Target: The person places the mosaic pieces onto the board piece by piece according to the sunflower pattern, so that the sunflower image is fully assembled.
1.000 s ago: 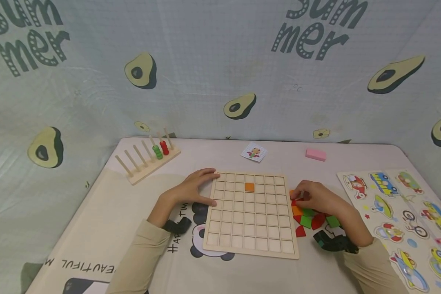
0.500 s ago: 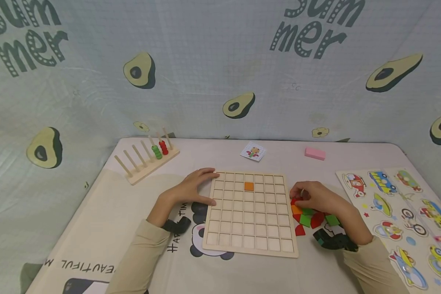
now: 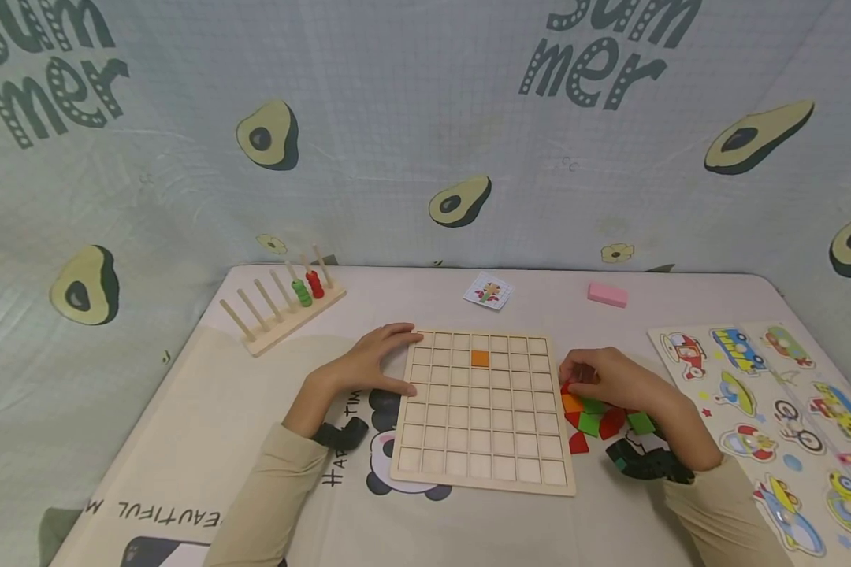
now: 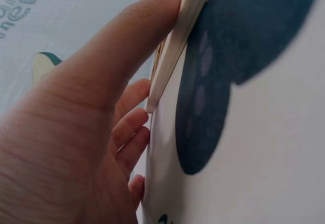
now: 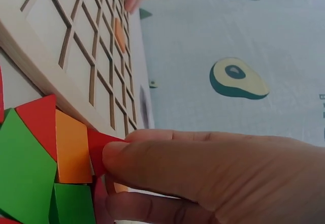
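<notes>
A pale wooden grid board lies flat on the table, with one orange square tile in a cell near its far edge. At the board's left edge rests my left hand, fingers and thumb spread; the left wrist view shows its thumb against the wooden side. My right hand is over a pile of coloured tiles at the board's right edge. Thumb and finger pinch a red tile, partly covered by the thumb. Beside it lie an orange tile and green tiles.
A wooden peg stand with red and green beads is at the back left. Behind the board lie a pattern card and a pink block. A picture puzzle board covers the right side.
The right hand has stayed over the pile, its fingers shifting only slightly among the tiles. My left hand and the board keep their places; the head view has drifted a little.
</notes>
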A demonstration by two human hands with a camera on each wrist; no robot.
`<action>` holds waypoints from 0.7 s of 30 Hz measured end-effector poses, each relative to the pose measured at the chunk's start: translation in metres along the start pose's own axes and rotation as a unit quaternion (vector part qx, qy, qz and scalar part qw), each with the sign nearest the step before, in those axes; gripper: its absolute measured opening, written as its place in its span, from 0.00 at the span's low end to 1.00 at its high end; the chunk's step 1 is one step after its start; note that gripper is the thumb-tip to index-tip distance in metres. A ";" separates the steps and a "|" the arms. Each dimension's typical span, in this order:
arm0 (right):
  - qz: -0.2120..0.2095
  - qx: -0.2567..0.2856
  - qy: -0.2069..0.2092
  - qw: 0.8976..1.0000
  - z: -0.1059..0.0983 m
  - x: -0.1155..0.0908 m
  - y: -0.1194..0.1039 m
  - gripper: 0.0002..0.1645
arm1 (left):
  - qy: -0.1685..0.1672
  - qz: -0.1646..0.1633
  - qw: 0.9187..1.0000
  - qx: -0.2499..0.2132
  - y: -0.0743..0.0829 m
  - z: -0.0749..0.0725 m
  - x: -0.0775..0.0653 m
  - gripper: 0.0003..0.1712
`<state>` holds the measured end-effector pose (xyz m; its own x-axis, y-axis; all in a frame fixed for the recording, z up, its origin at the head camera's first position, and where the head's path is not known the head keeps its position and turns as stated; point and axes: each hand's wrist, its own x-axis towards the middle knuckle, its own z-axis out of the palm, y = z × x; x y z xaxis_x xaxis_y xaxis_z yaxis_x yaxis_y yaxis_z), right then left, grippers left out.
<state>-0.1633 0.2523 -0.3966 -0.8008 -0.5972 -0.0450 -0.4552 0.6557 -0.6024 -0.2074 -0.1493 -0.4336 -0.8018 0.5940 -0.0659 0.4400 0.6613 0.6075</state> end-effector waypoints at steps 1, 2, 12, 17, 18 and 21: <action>-0.002 0.000 -0.001 1.000 -0.001 0.000 0.000 0.06 | 0.000 0.000 1.000 -0.001 0.000 0.000 0.000 0.49; -0.003 0.001 -0.001 1.000 -0.001 0.000 -0.001 0.06 | 0.000 0.000 1.000 -0.002 0.000 0.000 0.000 0.49; -0.032 0.015 0.008 0.999 0.001 0.003 0.002 0.06 | 0.001 -0.003 1.000 -0.003 -0.001 -0.001 -0.003 0.50; -0.037 0.040 0.016 0.998 0.000 0.002 0.001 0.06 | -0.003 -0.008 1.000 -0.002 -0.002 0.001 -0.001 0.50; -0.039 0.045 0.018 0.998 0.001 0.002 0.000 0.06 | -0.004 -0.008 1.000 -0.002 -0.002 0.001 0.000 0.50; -0.046 0.055 0.019 0.997 0.001 0.005 -0.002 0.05 | -0.004 -0.008 1.000 -0.001 -0.002 0.000 0.000 0.51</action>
<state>-0.1655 0.2475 -0.3965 -0.7726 -0.6333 0.0443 -0.4845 0.5431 -0.6857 -0.2082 -0.1501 -0.4346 -0.8053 0.5872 -0.0813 0.4267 0.6693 0.6082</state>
